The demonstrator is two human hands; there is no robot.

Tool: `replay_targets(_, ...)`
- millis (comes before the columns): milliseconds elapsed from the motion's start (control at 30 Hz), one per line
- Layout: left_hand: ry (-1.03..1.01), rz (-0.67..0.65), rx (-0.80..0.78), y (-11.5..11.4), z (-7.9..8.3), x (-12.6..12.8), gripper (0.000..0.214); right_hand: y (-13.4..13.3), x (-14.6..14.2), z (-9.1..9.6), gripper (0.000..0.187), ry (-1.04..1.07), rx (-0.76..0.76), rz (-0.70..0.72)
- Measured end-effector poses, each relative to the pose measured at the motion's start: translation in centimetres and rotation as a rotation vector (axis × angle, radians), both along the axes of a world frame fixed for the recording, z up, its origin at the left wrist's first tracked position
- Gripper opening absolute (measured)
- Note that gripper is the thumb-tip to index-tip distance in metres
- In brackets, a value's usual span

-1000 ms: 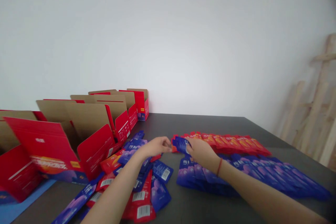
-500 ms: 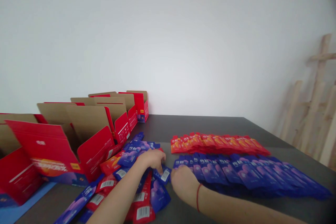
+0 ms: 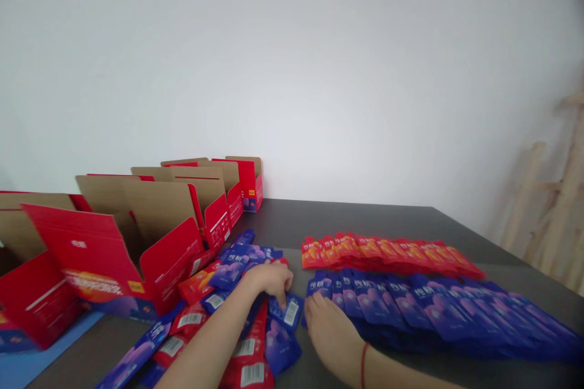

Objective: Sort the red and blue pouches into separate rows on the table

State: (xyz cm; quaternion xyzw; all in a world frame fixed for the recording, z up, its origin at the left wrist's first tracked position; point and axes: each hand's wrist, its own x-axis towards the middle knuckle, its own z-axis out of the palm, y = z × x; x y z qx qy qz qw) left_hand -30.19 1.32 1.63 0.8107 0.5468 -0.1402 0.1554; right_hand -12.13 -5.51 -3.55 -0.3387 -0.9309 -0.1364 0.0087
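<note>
My left hand [image 3: 275, 281] is over a loose pile of blue and red pouches [image 3: 246, 357]. Its curled fingers are closed at the edge of a blue pouch [image 3: 292, 311] whose barcode side faces up; the thumb is mostly hidden. My right hand [image 3: 329, 327], with a red cord at the wrist, rests at the near left end of a row of overlapping blue pouches [image 3: 424, 304]. Its fingers lie fairly straight against the end pouch [image 3: 319, 285] and do not appear to grip it. Behind runs a row of overlapping red pouches [image 3: 387, 252].
Several open red cartons [image 3: 168, 261] with brown insides line the left side, flaps up. A blue sheet [image 3: 55, 346] lies under the nearest ones. The dark table [image 3: 347, 214] reaches a pale wall [image 3: 319, 73]. A wooden frame [image 3: 556, 194] leans at the right.
My right hand has drawn slightly nearer me, its fingers loosening from a closed shape. The barcode pouch by my left hand has turned a little. The whole view has shifted slightly.
</note>
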Motion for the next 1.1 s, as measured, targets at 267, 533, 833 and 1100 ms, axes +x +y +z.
replay_targets(267,-0.35,-0.019,-0.213,0.7,0.6,-1.8,0.032,0.0,0.8,2.3,0.017,0.127,-0.022,0.005)
replay_targets(533,-1.029,-0.037,-0.276,-0.4,3.4,-1.2,0.032,2.0,2.3,6.9,0.043,0.958,-0.575,-0.224)
replay_targets(833,-0.996,-0.022,-0.069,-1.9,5.5,0.2,0.031,2.5,1.5,6.6,0.026,1.373,-1.095,-0.216)
replay_targets(1100,-0.824,-0.025,-0.55,-2.8,5.2,-0.1,0.032,1.4,3.4,6.5,0.021,1.428,-1.159,-0.189)
